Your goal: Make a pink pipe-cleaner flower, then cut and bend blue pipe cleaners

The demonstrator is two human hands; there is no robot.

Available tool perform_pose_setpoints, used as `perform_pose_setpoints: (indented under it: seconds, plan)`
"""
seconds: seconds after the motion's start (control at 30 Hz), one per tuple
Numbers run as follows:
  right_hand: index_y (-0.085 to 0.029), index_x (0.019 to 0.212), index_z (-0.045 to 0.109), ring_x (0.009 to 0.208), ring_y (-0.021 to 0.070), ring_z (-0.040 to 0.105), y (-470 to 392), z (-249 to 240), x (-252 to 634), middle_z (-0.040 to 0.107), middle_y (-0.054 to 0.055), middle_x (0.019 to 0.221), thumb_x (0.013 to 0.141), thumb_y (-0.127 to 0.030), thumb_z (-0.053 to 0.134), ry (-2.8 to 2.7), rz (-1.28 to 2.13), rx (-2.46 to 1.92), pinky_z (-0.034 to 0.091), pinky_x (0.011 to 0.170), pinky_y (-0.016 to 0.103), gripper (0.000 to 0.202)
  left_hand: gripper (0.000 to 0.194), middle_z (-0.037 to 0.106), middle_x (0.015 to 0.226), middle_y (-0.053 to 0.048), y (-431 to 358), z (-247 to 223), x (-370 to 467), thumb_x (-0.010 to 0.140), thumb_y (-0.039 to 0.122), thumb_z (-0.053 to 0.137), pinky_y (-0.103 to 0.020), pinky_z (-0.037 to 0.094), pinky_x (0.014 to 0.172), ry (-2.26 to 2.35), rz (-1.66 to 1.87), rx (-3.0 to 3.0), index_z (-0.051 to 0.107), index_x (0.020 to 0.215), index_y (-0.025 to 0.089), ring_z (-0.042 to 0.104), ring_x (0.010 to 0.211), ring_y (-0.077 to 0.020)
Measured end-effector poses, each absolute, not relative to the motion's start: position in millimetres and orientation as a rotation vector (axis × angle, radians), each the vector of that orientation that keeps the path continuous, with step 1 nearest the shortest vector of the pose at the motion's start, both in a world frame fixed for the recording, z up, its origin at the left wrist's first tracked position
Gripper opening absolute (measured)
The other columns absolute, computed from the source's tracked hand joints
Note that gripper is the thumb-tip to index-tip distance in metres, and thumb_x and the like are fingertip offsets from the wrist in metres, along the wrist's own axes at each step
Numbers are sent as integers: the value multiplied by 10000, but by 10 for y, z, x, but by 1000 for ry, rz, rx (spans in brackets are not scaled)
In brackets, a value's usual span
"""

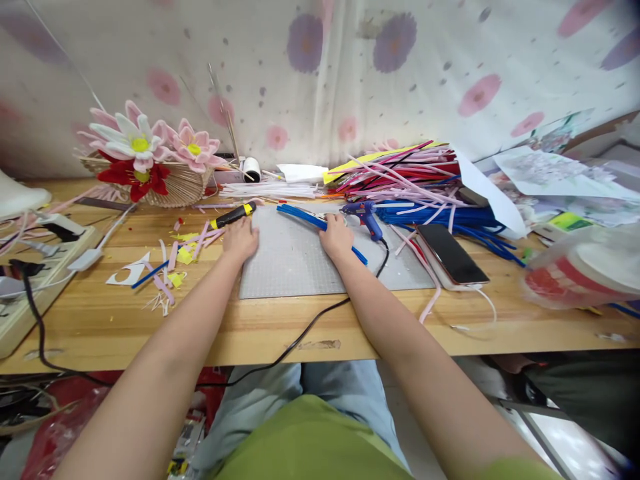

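My right hand (337, 239) is closed over a bundle of blue pipe cleaners (300, 215) on the grey cutting mat (285, 270). The bundle's ends stick out on both sides of the hand, and something metallic, its kind unclear, shows by the fingertips. At the mat's left edge, my left hand (241, 240) lies palm down with its fingers apart, holding nothing that I can see. Just beyond its fingertips is a black and yellow utility knife (233, 215). A blue glue gun (366, 217) rests to the right of my right hand.
Paper and pipe cleaner scraps (175, 267) litter the left side. Behind them stands a basket (187, 183) with fuzzy flowers. Piled pipe cleaners (400, 173) lie at the back. A phone (453, 253), a wrapped tub (585, 267) and a power strip (55, 273) flank the mat; a black cord (310, 327) crosses the front.
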State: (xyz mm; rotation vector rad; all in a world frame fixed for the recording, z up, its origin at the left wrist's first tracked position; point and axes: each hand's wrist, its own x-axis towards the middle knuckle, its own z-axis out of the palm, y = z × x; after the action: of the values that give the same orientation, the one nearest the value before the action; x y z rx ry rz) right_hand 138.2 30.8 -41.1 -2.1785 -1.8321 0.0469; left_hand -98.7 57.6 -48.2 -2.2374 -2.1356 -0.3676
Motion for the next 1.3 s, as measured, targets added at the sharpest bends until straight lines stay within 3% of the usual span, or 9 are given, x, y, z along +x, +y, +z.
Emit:
perform_pose_setpoints:
  seconds: [0.1, 0.23, 0.37, 0.47, 0.63, 0.77, 1.07, 1.3]
  plan:
    - [-215, 1187, 444, 934, 208, 561, 301, -391, 1355, 460, 108, 1205, 836, -236, 441, -1826, 45, -2172, 450, 741, 333, 352, 467, 484, 1282, -190, 512, -415, -1177, 811, 289, 399, -436, 309, 988, -2196, -431, -2029, 492, 1224, 91, 424, 1188, -311]
    - [-218, 1197, 437, 949, 211, 553, 284, -379, 1324, 453, 107, 1211, 831, -220, 429, -1843, 58, -2155, 449, 742, 335, 366, 409, 528, 1225, -153, 364, -346, -980, 812, 292, 402, -389, 338, 973, -2242, -547, -2087, 540, 1162, 133, 455, 1161, -277]
    - [-221, 1206, 435, 972, 208, 544, 259, -399, 1327, 439, 104, 1234, 835, -245, 430, -1920, 59, -2115, 444, 759, 325, 372, 613, 523, 1228, -173, 361, -244, -765, 705, 393, 591, -373, 367, 955, -2534, -589, -2118, 451, 1236, 121, 455, 1182, -277]
    - [-223, 1220, 428, 968, 205, 548, 248, -411, 1327, 432, 104, 1249, 836, -240, 427, -1936, 76, -2116, 443, 760, 322, 385, 697, 512, 1240, -205, 453, -175, -804, 618, 374, 685, -368, 418, 879, -2711, -576, -1994, 448, 1216, 105, 500, 1137, -296]
    - [-205, 1215, 441, 901, 196, 575, 258, -387, 1288, 425, 127, 1242, 852, -181, 364, -1905, 67, -2159, 448, 745, 331, 372, 488, 566, 1172, -232, 514, -195, -898, 751, 421, 546, -426, 423, 813, -2789, -480, -1985, 512, 1118, 101, 546, 1078, -333]
    - [-186, 1171, 491, 895, 197, 579, 293, -374, 1287, 454, 143, 1196, 869, -162, 326, -1888, 47, -2207, 445, 764, 335, 346, 378, 603, 1130, -183, 434, -269, -860, 808, 404, 453, -427, 420, 815, -2686, -513, -1999, 542, 1071, 149, 565, 1047, -316]
    - [-139, 1126, 535, 936, 235, 574, 347, -366, 1404, 506, 161, 1156, 861, -207, 376, -1857, 20, -2234, 451, 777, 352, 317, 376, 623, 1097, -147, 390, -257, -948, 824, 384, 426, -378, 417, 832, -2589, -575, -2012, 540, 1102, 158, 561, 1051, -278]
    - [-142, 1113, 532, 886, 217, 594, 393, -390, 1425, 519, 154, 1149, 859, -156, 338, -1843, -7, -2216, 450, 741, 325, 320, 444, 624, 1077, -168, 335, -282, -1209, 812, 443, 410, -449, 422, 805, -2565, -486, -1958, 514, 1161, 189, 565, 1016, -330]
